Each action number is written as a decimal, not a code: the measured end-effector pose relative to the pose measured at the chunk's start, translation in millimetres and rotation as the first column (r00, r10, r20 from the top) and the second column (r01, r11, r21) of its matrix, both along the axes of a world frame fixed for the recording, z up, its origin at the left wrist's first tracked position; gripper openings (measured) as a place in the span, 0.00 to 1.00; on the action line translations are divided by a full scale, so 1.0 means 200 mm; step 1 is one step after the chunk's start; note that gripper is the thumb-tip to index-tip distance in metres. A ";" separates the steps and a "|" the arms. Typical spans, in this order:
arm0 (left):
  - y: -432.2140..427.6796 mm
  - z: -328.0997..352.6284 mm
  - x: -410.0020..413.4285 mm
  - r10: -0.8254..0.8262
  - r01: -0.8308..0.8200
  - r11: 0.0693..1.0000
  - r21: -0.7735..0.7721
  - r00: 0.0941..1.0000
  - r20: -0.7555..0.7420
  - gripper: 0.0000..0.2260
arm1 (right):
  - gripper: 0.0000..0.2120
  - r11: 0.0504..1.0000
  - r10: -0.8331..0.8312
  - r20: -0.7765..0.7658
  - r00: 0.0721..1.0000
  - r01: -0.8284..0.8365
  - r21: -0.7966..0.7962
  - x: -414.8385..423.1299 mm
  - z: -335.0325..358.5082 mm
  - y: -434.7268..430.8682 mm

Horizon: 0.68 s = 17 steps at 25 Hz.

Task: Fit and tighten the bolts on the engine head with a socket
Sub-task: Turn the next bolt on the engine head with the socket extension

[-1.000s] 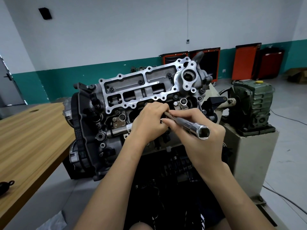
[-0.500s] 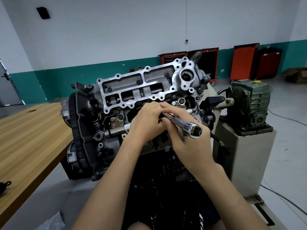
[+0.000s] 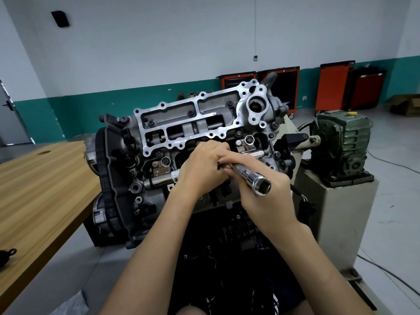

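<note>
Socket (image 3: 250,178) (chromed, cylindrical) in right hand (image 3: 269,202)

Socket (image 3: 250,177) drifts toward the left hand (image 3: 200,171)
The right hand (image 3: 270,201) carries it leftward and slightly lower, so both hands now touch.

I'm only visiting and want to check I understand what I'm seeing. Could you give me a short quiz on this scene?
1. True or false: the right hand holds the chrome socket tool.
2. What stands to the right of the engine head? A) a green gearbox B) a blue barrel C) a ladder
3. Fill in: the table left of the engine is made of ____.
Key: 1 true; 2 A; 3 wood.
</note>
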<state>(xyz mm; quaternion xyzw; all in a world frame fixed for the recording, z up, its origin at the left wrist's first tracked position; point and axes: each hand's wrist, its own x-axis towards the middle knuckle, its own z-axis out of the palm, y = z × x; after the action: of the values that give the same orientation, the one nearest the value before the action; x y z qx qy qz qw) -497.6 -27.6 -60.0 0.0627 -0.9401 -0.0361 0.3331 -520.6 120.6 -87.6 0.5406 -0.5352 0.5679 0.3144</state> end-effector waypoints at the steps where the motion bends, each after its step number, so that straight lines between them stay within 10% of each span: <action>1: 0.00 0.00 0.00 -0.007 0.007 1.000 -0.018 1.000 -0.002 0.05 | 0.11 0.999 -0.028 0.014 1.000 0.029 -0.033 -0.01 0.01 0.00; 17: 0.01 0.01 0.01 -0.015 0.017 0.998 0.064 1.000 -0.017 0.04 | 0.14 1.000 -0.002 -0.007 1.000 0.002 -0.018 0.04 0.00 0.00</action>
<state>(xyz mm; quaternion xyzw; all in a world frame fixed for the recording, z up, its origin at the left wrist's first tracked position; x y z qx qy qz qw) -495.9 -25.8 -58.9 0.0655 -0.9361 -0.0692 0.3385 -512.4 121.2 -87.2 0.5391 -0.5296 0.5704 0.3217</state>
